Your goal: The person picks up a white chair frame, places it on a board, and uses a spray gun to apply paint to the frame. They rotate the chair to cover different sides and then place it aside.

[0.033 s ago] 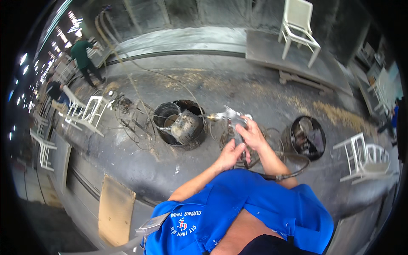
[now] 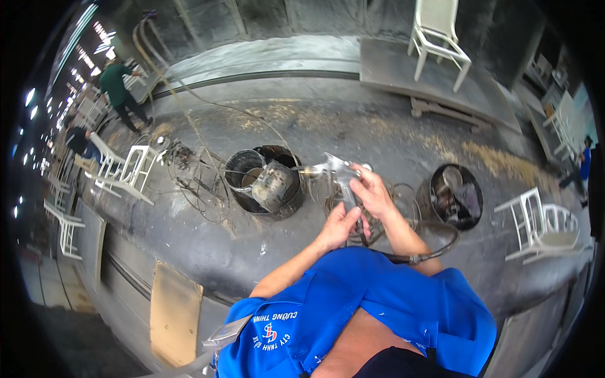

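Observation:
A silver spray gun (image 2: 340, 174) is held in front of my chest, its nozzle end toward the left. My right hand (image 2: 373, 194) is closed round the back of its body and upper grip. Lower down, my left hand (image 2: 341, 227) closes on the bottom of the handle, where a dark hose joins; its fingers are partly hidden. The hose (image 2: 435, 254) loops out to the right across my right forearm. Beyond the nozzle, to the left, a wide black tub (image 2: 275, 215) on the floor holds a bucket (image 2: 234, 165) and a paint-crusted container (image 2: 275, 187).
A second black tub (image 2: 429, 208) with dirty cans stands to the right. Tangled hoses (image 2: 195, 183) lie on the floor at left. White chair frames stand left (image 2: 129, 173) and right (image 2: 535, 230); another chair (image 2: 438, 47) is on a low platform (image 2: 384, 69). Co-workers (image 2: 116, 85) are at far left.
The view has shifted very slightly. The spray gun is tilted a touch differently, and both hands keep their hold on it.

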`<action>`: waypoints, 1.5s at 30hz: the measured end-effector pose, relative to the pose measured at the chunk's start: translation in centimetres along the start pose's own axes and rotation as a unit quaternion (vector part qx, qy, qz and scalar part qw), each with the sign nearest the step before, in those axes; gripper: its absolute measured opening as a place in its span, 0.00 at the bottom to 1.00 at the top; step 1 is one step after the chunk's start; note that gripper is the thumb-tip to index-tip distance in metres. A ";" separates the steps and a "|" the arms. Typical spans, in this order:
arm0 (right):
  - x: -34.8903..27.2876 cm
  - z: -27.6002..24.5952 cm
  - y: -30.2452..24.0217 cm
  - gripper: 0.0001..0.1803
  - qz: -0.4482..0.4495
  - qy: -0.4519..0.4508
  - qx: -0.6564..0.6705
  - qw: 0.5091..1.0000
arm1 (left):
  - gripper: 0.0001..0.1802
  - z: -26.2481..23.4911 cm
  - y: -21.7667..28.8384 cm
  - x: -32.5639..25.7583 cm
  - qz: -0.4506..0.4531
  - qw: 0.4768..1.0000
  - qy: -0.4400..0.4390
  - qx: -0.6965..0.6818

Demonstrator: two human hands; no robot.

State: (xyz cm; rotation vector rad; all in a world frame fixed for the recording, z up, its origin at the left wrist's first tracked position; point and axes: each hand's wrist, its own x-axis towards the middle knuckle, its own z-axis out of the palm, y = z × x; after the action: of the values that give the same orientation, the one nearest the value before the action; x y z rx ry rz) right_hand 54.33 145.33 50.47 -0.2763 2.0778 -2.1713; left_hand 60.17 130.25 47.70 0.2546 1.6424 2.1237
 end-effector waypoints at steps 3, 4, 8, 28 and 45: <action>-0.7 -1.1 -0.2 0.21 -0.032 0.033 0.161 0.986 | 0.17 0.2 0.3 0.5 0.035 0.998 0.022 -0.046; -0.7 -1.3 -0.2 0.20 -0.018 0.042 0.199 0.979 | 0.17 0.2 0.3 0.6 0.024 0.999 0.016 -0.040; -0.5 -1.7 -0.3 0.15 0.019 0.082 0.143 0.986 | 0.17 0.6 0.0 1.2 0.015 1.000 0.004 -0.001; -2.0 -4.7 -0.3 0.12 -0.045 0.128 0.072 0.988 | 0.19 1.9 -0.4 1.9 -0.006 0.992 -0.039 0.123; -2.9 -5.5 -0.3 0.17 -0.053 0.111 -0.044 0.991 | 0.20 1.6 -0.5 2.0 0.005 0.990 -0.037 0.134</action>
State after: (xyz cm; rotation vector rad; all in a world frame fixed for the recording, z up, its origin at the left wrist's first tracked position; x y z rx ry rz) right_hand 56.03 151.32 50.46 -0.1648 2.3320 -2.2664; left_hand 59.19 132.68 47.46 0.4202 1.8844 1.8735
